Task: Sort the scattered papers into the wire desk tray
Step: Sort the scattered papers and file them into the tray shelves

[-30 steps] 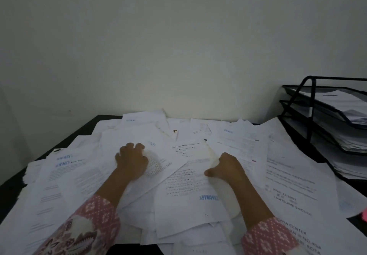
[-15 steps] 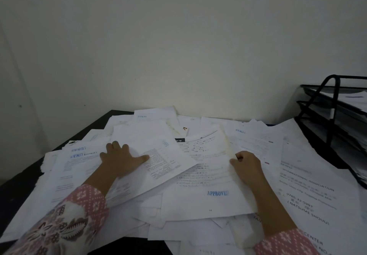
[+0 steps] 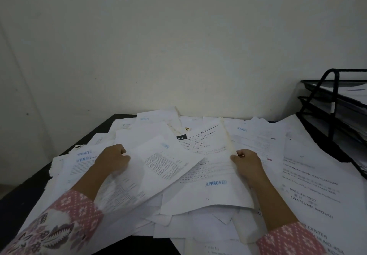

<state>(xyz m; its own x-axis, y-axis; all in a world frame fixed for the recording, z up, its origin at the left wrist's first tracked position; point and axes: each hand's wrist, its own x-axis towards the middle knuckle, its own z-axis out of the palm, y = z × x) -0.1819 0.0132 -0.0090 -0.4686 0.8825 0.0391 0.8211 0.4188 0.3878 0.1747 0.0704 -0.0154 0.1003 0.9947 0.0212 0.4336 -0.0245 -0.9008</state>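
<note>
Many white printed papers (image 3: 309, 175) lie scattered over a dark table (image 3: 29, 187). My left hand (image 3: 112, 158) grips the left edge of a text sheet (image 3: 162, 161) and lifts it a little off the pile. My right hand (image 3: 247, 164) grips the right edge of a sheet stamped APPROVED (image 3: 214, 185) in blue. That stamped sheet lies partly under the left hand's sheet. The black wire desk tray (image 3: 325, 103) stands at the far right with papers on its tiers.
A pale wall rises right behind the table. The table's left edge runs diagonally past my left sleeve (image 3: 59, 225). Large letter sheets (image 3: 317, 191) cover the table between my right arm and the tray.
My left hand went from resting flat on the pile to gripping a sheet's edge and raising it. My right hand keeps its hold on the stamped sheet, which has shifted up and right.
</note>
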